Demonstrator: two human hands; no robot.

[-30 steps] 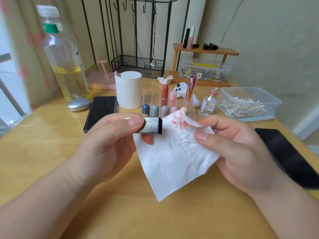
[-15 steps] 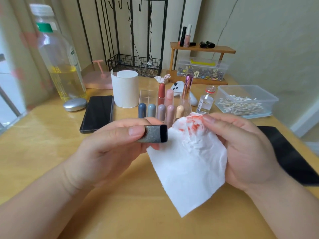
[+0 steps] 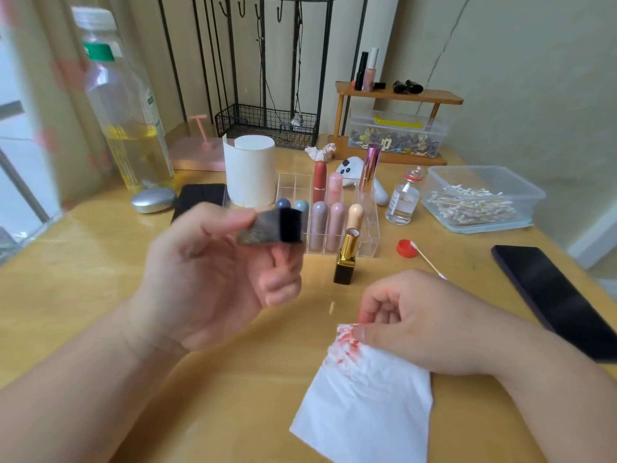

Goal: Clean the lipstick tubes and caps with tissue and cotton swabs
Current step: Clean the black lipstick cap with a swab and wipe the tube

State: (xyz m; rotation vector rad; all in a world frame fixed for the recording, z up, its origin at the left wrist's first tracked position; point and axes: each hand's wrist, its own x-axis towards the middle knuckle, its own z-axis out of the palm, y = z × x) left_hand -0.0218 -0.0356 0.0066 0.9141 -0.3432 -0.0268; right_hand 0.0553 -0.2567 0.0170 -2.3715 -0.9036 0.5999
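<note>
The left hand (image 3: 213, 279) is raised above the yellow wooden worktop (image 3: 83, 279); its thumb and fingers grip a grey glittery lipstick cap with a black end (image 3: 270, 227), held roughly level. The right hand (image 3: 420, 322) sits low, its curled fingers and thumb holding the red-stained corner of a white tissue (image 3: 367, 406) that lies on the worktop. An open lipstick tube with black base and gold sleeve (image 3: 345, 262) stands upright between the hands, just in front of a clear acrylic organiser (image 3: 293, 187) of pastel lipsticks. A used cotton swab (image 3: 429, 262) lies touching a red bottle cap (image 3: 404, 248).
</note>
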